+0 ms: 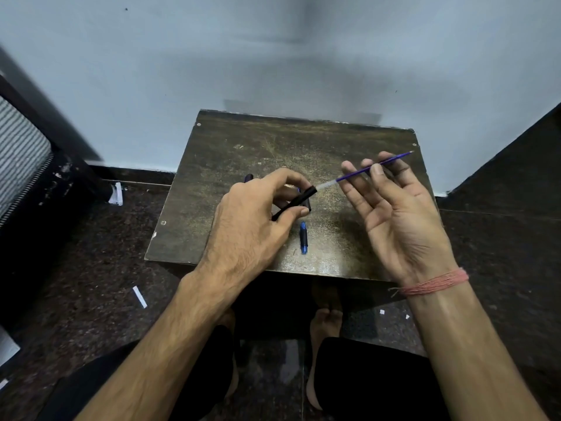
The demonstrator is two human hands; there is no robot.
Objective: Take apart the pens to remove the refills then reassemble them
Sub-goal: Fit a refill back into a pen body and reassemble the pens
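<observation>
The left hand [261, 208] is curled round a black barrel [296, 202], thumb beneath and fingers over it, holding it slanted just above the worktop [230, 147]. The right hand [394, 208] is mostly open, palm up, with only thumb and fingertips pinching a blue refill [364, 170] near its middle — its clear tail end meets the barrel mouth, its tip points up and away to the right. The refill looks thin, light and a little bendy, so it is best taken close to the barrel and moved straight along the axis; a sideways push could bow or kink it. The barrel is stiff, smooth plastic and likely slippery, which suits that wrapped grip. A small blue-and-black pen part [303, 237] lies loose on the worktop just below the left hand, and a dark end of another piece [249, 177] shows behind the knuckles. The worktop is a small, scuffed dark wooden board against a pale blue wall [273, 56], over a speckled dark stone floor [91, 268] with paper scraps [139, 296].
</observation>
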